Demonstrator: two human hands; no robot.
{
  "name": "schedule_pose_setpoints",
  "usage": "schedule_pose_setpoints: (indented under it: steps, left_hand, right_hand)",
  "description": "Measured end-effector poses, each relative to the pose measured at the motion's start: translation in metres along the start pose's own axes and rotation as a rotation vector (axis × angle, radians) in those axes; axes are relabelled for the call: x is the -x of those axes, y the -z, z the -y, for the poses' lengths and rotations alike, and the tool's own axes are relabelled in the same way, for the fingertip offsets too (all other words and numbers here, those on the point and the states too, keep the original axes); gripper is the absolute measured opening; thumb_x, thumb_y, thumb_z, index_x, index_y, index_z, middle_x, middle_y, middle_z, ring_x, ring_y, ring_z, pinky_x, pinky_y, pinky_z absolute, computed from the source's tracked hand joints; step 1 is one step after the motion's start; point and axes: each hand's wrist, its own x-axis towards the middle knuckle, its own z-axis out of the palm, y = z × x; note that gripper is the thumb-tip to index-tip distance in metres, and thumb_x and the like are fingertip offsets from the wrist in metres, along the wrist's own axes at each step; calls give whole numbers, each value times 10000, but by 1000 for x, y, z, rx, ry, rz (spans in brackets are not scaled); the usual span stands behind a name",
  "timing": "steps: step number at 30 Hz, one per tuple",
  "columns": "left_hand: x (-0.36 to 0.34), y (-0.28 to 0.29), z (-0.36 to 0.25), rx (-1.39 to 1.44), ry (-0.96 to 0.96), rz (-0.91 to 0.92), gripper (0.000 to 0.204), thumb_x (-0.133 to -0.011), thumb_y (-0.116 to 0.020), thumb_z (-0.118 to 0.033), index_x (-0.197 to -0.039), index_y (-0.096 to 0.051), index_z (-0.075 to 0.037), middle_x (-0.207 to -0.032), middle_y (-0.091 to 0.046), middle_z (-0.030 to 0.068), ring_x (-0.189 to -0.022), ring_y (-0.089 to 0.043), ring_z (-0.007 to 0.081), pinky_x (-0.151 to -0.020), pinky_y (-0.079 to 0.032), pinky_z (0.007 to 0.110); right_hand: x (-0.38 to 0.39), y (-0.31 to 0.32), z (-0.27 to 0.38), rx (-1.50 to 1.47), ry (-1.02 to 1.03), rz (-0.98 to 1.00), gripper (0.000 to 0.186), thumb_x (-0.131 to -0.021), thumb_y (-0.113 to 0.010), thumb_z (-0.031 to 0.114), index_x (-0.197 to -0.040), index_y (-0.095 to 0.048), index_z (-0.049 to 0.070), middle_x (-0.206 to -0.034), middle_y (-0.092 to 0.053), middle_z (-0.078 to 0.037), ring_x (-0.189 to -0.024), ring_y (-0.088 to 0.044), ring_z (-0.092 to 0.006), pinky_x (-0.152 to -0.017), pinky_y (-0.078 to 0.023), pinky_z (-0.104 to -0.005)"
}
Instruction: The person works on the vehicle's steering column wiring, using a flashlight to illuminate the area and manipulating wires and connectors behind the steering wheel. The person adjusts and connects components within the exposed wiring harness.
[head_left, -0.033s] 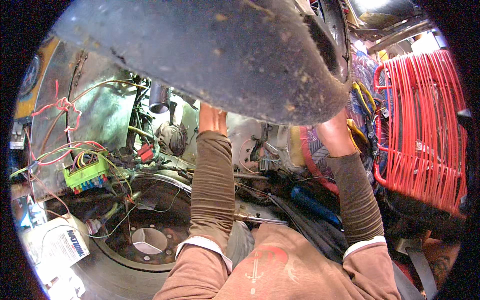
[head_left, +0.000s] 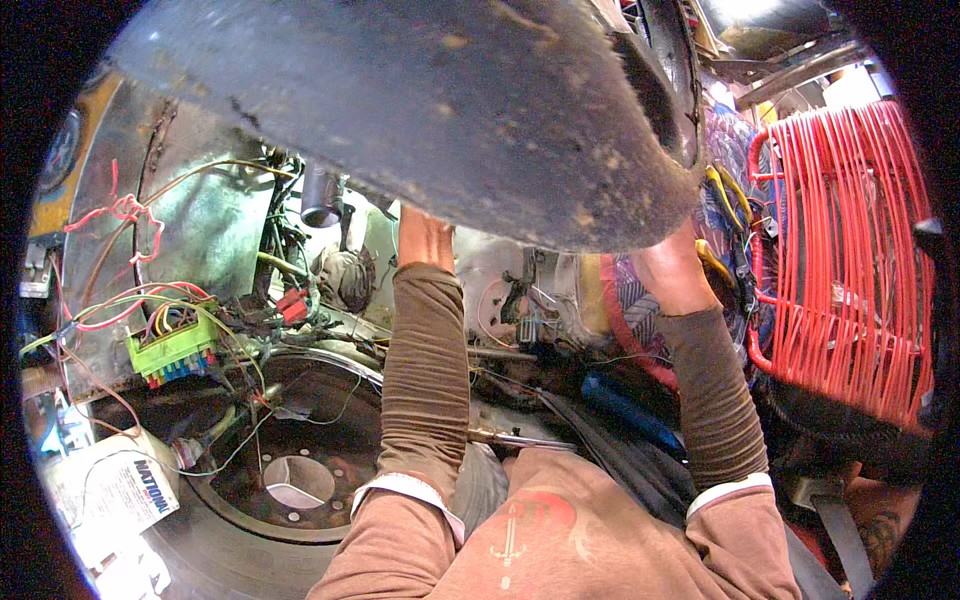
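Note:
A large dark curved panel [head_left: 440,110], scuffed and speckled with dirt, fills the upper middle of the head view. Both my arms reach up to its lower edge. Behind that edge my left hand [head_left: 427,238] disappears; only the wrist and the base of the hand show. Farther right, my right hand [head_left: 676,272] rises to the panel's rounded lower right corner, its fingers also covered. Whether either hand grips the panel or something behind it cannot be seen. A dark cylinder [head_left: 321,197] hangs below the panel, left of my left hand.
At left, a green fuse block [head_left: 174,349] trails loose coloured wires. Below lie a wheel with its tyre [head_left: 240,545] and a white labelled container [head_left: 115,490]. A seat frame strung with red cord [head_left: 850,260] stands at right. A blue cylinder [head_left: 632,411] lies between my arms.

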Motion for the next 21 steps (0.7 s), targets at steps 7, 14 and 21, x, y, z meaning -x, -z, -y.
schedule_pose_setpoints:
  steps: [7, 14, 21]
  left_hand:
    - [-2, 0, 1, -9, -11, 9, 244, -916, -571, -231, -1103, -508, -88, -1064, -522, 82, -917, -503, 211, -778, -413, 360]
    - [4, 5, 2, -9, -25, 5, 268, -927, -554, -249, -1134, -497, -89, -1099, -515, 87, -951, -498, 220, -810, -403, 368]
    - [7, 9, -1, -26, -28, 4, 293, -939, -536, -268, -1166, -486, -89, -1133, -509, 91, -986, -493, 229, -842, -393, 376]
  right_hand:
    - [3, 0, 7, -433, -125, -1, 176, -964, -454, 41, -1110, -539, -9, -883, -651, -160, -730, -664, -257, -669, -556, -373]
    - [-5, -1, 23, -537, -165, 3, 139, -990, -492, 95, -1062, -576, 12, -806, -623, -80, -624, -626, -156, -540, -510, -313]
    - [0, 14, 37, -289, -104, 135, 139, -968, -576, 93, -1084, -605, 22, -840, -647, -40, -667, -616, -117, -588, -494, -277]
